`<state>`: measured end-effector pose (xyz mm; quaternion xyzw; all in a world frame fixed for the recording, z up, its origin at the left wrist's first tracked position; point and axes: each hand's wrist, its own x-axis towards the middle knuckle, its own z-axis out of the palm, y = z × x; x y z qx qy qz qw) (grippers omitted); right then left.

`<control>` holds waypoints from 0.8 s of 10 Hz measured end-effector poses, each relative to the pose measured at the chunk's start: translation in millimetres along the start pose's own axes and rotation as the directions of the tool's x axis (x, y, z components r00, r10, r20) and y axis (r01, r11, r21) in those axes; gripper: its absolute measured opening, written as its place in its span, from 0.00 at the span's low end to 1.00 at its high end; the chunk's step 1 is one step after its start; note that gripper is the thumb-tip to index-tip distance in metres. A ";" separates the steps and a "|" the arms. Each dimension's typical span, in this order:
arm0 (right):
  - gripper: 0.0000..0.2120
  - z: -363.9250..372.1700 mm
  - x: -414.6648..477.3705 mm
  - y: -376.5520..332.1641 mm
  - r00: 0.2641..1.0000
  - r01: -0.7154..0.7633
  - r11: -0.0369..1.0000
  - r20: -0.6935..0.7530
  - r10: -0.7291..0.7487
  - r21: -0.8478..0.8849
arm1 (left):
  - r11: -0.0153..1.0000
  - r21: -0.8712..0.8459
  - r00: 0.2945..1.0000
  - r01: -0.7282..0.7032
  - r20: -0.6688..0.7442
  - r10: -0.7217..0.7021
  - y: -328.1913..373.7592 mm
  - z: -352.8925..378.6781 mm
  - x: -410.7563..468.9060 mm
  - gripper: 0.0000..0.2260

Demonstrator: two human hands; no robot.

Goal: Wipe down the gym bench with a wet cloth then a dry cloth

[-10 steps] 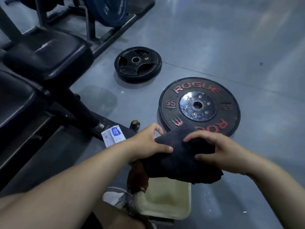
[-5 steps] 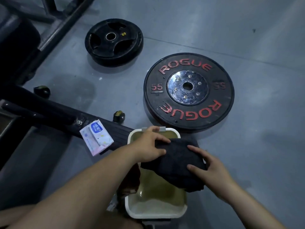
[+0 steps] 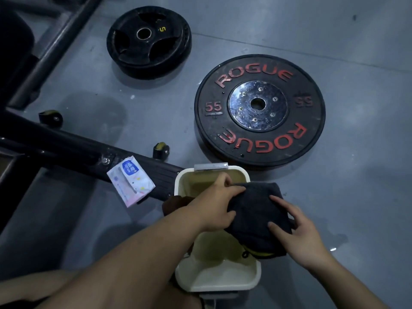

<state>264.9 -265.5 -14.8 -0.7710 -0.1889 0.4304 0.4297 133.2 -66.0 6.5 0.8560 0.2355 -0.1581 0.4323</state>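
Observation:
A folded dark cloth (image 3: pixel 256 210) hangs over a white bucket (image 3: pixel 214 279) that stands on the grey floor with yellowish water inside. My left hand (image 3: pixel 214 206) grips the cloth's left edge, thumb under it. My right hand (image 3: pixel 296 230) holds the cloth's right side, fingers curled over it. The gym bench shows only as its black base bar (image 3: pixel 73 150) with small wheels and a bit of dark pad (image 3: pixel 13 39) at the far left. A brownish cloth (image 3: pixel 176 202) peeks out beside the bucket, under my left wrist.
A large black Rogue 55 plate (image 3: pixel 259 108) lies flat beyond the bucket. A smaller black plate (image 3: pixel 148 41) lies further back. A white tissue pack (image 3: pixel 130 180) rests against the bench base. Grey rack bars (image 3: pixel 55 43) cross the upper left. Open floor lies to the right.
My view has tilted down from the bench pads to the floor. Both hands have lowered the cloth over the bucket, which has come fully into view.

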 end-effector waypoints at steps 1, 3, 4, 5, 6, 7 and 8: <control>0.27 -2.1 3.7 10.1 0.995 0.100 0.974 0.037 -0.094 -0.205 | 0.944 0.329 0.998 -0.004 0.063 -0.017 -1.5 6.1 0.9 0.37; 0.32 -11.1 20.4 15.6 0.968 0.238 0.784 0.201 -0.147 -0.574 | 0.756 0.654 0.999 0.016 0.022 -0.040 3.0 22.7 -2.5 0.41; 0.30 -8.8 24.7 12.1 0.961 0.247 0.794 0.243 -0.129 -0.555 | 0.830 0.557 0.999 0.036 0.012 -0.051 8.7 28.8 -2.7 0.41; 0.30 -4.9 26.9 11.1 0.950 0.254 0.782 0.301 -0.089 -0.570 | 0.840 0.543 0.999 -0.006 0.044 -0.021 9.7 26.2 -2.3 0.41; 0.30 -5.9 29.1 4.8 0.949 0.243 0.762 0.312 -0.057 -0.600 | 0.839 0.542 0.998 -0.045 0.067 0.010 10.8 12.0 -4.6 0.39; 0.30 -7.9 28.9 -1.5 0.965 0.248 0.739 0.225 -0.133 -0.627 | 0.868 0.495 0.999 -0.022 -0.009 0.030 11.4 -9.1 -7.9 0.34; 0.35 -7.5 25.0 -16.3 0.946 0.312 0.715 0.138 -0.292 -0.625 | 0.824 0.564 0.996 0.052 -0.090 -0.002 14.4 -30.9 -14.7 0.34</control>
